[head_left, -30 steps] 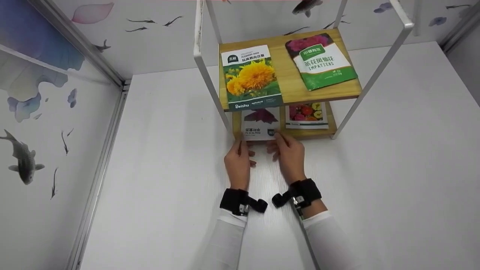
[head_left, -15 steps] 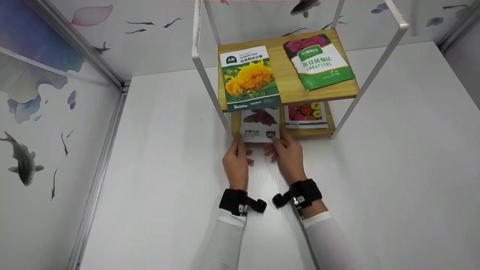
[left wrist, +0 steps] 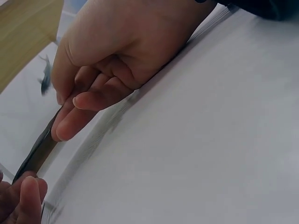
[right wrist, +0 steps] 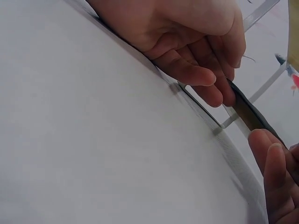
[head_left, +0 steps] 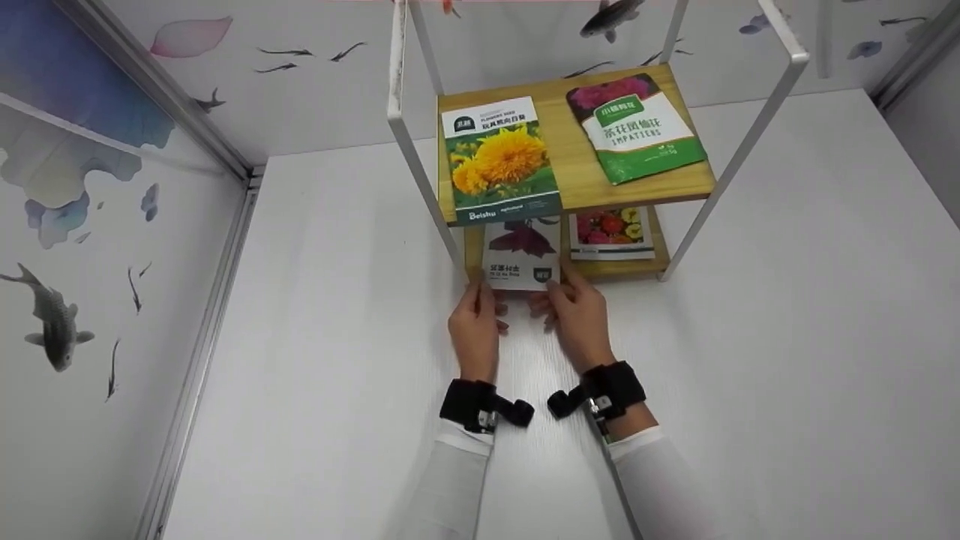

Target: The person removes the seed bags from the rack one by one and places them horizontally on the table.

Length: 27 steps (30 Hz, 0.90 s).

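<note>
A white seed packet with a dark red leaf picture [head_left: 523, 255] lies at the left of the lower shelf, its print upside down from here. My left hand [head_left: 475, 330] pinches its near left corner between thumb and fingers. At the near right corner my right hand [head_left: 581, 319] pinches it the same way. Both wrist views show the packet edge-on, as a thin dark edge [left wrist: 39, 149] stretched between the two hands. The packet's far part is hidden under the upper shelf and the sunflower packet [head_left: 501, 159].
The rack has white metal posts [head_left: 739, 150] and a wooden upper shelf [head_left: 574, 184]. A green and white impatiens packet [head_left: 637, 129] lies on its right side. Below it, another flower packet [head_left: 611, 234] rests on the lower shelf [head_left: 626, 268]. Printed walls stand behind and left.
The red-leaf packet has slid slightly toward me, its near edge now further out past the lower shelf. Both hands keep their pinch on it. The camera view has shifted a little.
</note>
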Tool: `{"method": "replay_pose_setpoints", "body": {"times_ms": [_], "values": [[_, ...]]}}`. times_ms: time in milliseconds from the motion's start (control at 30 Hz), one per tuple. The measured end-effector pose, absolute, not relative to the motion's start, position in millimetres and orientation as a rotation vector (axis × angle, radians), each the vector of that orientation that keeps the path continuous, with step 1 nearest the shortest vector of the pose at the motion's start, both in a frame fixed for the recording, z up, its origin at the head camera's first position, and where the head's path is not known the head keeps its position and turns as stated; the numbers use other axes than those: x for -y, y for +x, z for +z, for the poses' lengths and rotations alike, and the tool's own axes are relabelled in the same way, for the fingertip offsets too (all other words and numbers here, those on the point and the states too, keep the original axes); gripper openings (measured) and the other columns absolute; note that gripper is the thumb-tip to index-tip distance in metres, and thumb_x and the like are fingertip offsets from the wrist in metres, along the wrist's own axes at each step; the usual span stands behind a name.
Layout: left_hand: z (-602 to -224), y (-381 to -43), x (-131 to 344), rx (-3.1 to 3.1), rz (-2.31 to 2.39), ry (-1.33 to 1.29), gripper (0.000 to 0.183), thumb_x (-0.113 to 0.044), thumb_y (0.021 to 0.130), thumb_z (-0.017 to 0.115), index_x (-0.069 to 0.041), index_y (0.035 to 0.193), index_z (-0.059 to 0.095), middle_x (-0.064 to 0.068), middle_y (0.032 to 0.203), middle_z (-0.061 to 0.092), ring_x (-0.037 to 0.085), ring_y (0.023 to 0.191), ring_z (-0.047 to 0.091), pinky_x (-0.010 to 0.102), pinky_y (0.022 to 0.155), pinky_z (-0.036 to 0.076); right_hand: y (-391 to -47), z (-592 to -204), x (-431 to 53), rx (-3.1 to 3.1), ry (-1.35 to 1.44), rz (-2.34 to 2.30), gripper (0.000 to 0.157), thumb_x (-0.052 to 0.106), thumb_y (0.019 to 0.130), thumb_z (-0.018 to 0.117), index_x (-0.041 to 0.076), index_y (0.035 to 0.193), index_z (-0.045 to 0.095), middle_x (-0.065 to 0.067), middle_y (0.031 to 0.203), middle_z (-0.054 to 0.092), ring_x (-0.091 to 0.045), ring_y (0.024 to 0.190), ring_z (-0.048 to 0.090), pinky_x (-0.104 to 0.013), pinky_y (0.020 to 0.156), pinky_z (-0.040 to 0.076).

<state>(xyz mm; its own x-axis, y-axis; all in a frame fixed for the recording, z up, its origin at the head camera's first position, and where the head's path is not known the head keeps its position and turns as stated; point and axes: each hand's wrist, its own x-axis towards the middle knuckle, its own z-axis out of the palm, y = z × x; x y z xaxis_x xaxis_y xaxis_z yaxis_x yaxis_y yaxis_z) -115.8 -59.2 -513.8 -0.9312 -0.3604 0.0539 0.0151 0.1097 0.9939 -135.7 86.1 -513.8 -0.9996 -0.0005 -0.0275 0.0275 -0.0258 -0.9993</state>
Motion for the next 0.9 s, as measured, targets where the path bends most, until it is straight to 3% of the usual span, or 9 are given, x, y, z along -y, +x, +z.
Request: {"method": "replay_pose_setpoints", "body": {"times_ms": [333,567,900], "values": [[-512,-115,57,2.223,-1.817,0.251,0.036,-0.032,0.091,0.050,-0.022,0.125,0.051,0.000,0.077,0.060,0.015,0.054,0.055,0.029,0.046,0.048,-128,-509,-90,-2.193,0.059,-2.256,0.052,0.032,0.091,0.051,0.029,0.138,0.029,-0.010,0.081,0.067,-0.030,0.064,0.062,-0.038,0.044,0.047],[-511,-113,62,2.163,-1.962,0.263,0.038,-0.031,0.091,0.050,-0.025,0.128,0.048,0.008,0.076,0.059,0.020,0.058,0.056,0.033,0.048,0.048,-121,-508,-89,-2.179,0.048,-2.270,0.052,0.026,0.092,0.049,0.025,0.140,0.029,-0.012,0.081,0.066,-0.032,0.064,0.062,-0.040,0.044,0.047],[-494,-94,62,2.153,-2.040,0.252,0.045,-0.017,0.091,0.051,-0.011,0.135,0.040,0.019,0.079,0.059,0.035,0.065,0.056,0.042,0.054,0.048,-109,-514,-94,-2.166,0.081,-2.228,0.051,0.033,0.090,0.052,0.032,0.136,0.032,-0.009,0.079,0.067,-0.030,0.065,0.063,-0.037,0.046,0.049]]}}
